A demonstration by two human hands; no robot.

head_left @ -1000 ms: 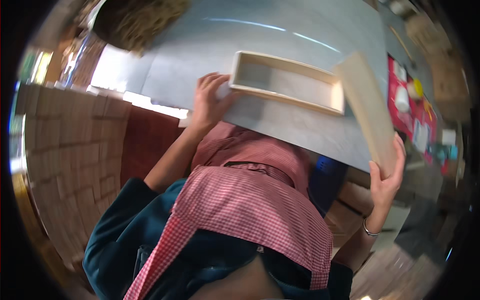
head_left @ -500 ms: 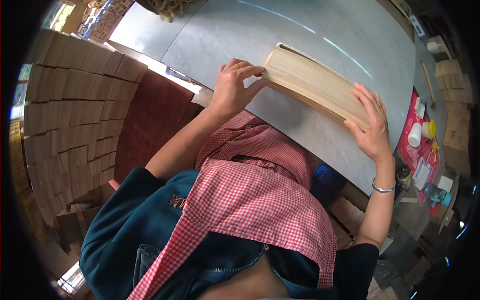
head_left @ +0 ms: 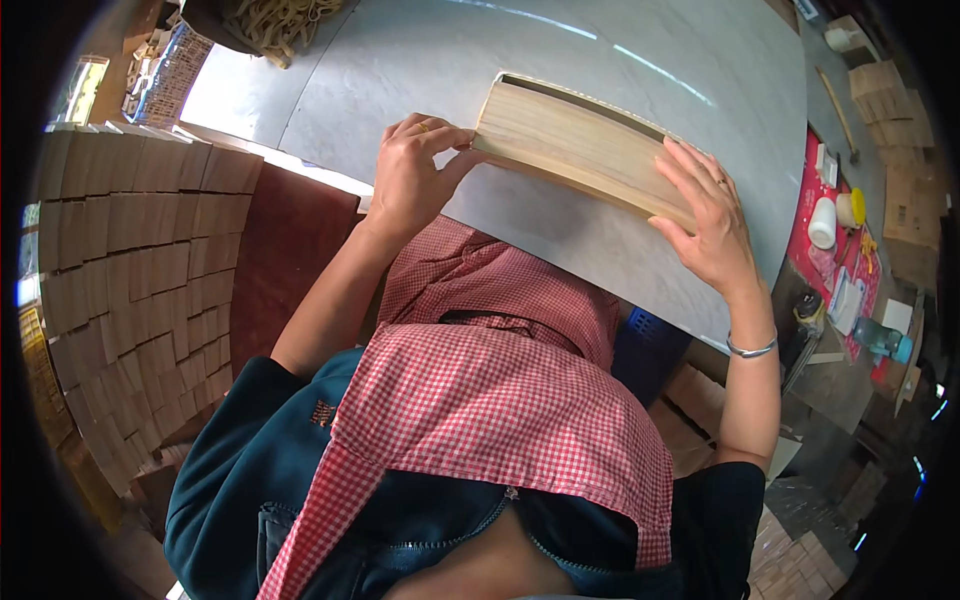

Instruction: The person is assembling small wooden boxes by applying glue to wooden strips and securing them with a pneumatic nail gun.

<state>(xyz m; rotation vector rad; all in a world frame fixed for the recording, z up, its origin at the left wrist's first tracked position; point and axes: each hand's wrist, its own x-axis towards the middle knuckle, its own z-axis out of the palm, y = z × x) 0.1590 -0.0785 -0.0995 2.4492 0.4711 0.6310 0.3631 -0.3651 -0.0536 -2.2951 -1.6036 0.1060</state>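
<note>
A long, narrow box of pale wood (head_left: 570,145) is held slanting over the grey tabletop (head_left: 560,235), its left end farther from me. Along its far edge a dark gap shows the hollow inside. My left hand (head_left: 415,170) pinches the box's left end between thumb and fingers. Around the right end, my right hand (head_left: 710,210) has its fingers spread over the upper face and its thumb on the near edge. Whether the box's underside touches the table is hidden from me.
Stacked wooden pieces (head_left: 130,250) rise at the left beside a dark red board (head_left: 290,240). At the far left lies a heap of tan bands (head_left: 285,25). A white bottle (head_left: 822,222), a clear bottle (head_left: 882,340) and a hammer (head_left: 838,110) lie right. A blue crate (head_left: 650,345) stands below the table.
The box has tilted, so the gap along its far edge looks wider. Both hands keep their hold on its ends. The whole view has also shifted somewhat.
</note>
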